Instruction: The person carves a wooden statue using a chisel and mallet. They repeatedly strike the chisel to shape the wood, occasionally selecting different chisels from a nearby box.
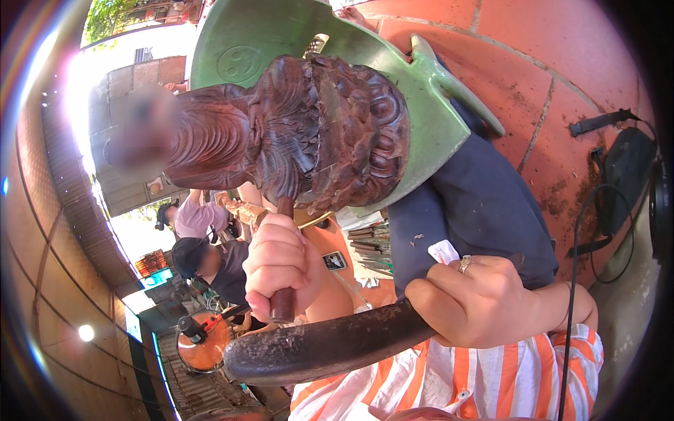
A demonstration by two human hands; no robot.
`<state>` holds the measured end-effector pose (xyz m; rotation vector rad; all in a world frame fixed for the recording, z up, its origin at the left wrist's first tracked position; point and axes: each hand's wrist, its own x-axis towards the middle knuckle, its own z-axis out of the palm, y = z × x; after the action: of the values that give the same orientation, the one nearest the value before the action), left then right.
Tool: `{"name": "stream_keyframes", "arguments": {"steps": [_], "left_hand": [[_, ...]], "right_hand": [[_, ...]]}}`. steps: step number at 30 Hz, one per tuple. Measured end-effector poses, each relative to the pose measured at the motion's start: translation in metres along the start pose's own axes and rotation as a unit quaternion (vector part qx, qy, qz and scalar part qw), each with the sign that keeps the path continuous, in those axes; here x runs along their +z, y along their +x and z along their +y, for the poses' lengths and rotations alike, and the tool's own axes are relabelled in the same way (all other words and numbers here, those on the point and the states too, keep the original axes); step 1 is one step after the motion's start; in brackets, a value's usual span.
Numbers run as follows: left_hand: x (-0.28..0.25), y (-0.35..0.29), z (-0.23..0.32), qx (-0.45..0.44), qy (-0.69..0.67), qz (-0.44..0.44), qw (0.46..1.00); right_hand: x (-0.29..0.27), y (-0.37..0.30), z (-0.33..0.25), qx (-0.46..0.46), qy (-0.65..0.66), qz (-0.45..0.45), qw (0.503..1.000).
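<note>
Left hand [277, 263] is closed around one wooden handle [283, 307], right hand [474, 302] around one dark curved club [309, 354]. One carved statue [302, 133] is before one green chair [439, 144], long axis sideways, base pointing to picture's right.

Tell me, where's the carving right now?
In the head view, the carving is left of upper centre, with the green chair behind it and the left hand just below.
</note>
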<state>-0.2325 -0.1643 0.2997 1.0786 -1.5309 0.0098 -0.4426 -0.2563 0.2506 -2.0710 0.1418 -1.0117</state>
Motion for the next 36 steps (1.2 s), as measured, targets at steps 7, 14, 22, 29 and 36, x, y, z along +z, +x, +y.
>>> {"name": "stream_keyframes", "arguments": {"steps": [7,14,22,29,36], "left_hand": [[0.013,0.006,0.003,-0.003,0.068,-0.031,0.997],[0.023,0.005,-0.005,0.034,0.092,0.000,0.995],[0.008,0.012,-0.007,0.020,0.034,0.005,0.999],[0.011,0.036,-0.017,-0.066,-0.014,-0.006,0.998],[-0.011,0.006,0.015,0.081,-0.132,0.019,0.988]], "right_hand": [[-0.002,0.000,-0.004,-0.003,0.017,0.007,1.000],[0.001,-0.002,-0.005,-0.039,0.002,0.029,0.999],[0.004,0.001,-0.013,-0.031,-0.096,0.051,0.994],[-0.002,0.009,-0.015,0.005,-0.089,0.052,0.995],[-0.008,-0.004,-0.018,-0.002,-0.030,0.006,1.000]]}}
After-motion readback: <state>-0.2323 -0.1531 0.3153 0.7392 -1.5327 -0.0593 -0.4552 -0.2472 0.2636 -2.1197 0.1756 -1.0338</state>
